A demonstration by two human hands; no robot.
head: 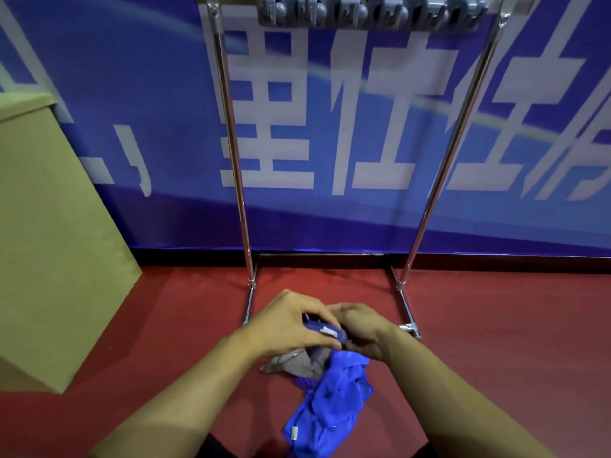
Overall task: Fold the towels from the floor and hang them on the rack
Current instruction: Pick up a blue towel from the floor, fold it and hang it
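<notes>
A bright blue towel [330, 401] hangs crumpled from both my hands, its lower part trailing toward the red floor. My left hand [287, 322] and my right hand [363, 328] pinch its top edge close together, near a small white label. Under my hands a grey-brown towel [294, 363] lies bunched on the floor. The metal rack [234, 153] stands straight ahead against the wall, with two upright chrome poles and floor feet. Grey clips or hangers [363, 11] hang along its top bar.
A tall tan cardboard box [49, 226] stands at the left. A blue banner with large white characters [330, 127] covers the wall behind the rack. The rack's right foot [408, 322] lies on the red floor [496, 325] just beyond my right hand.
</notes>
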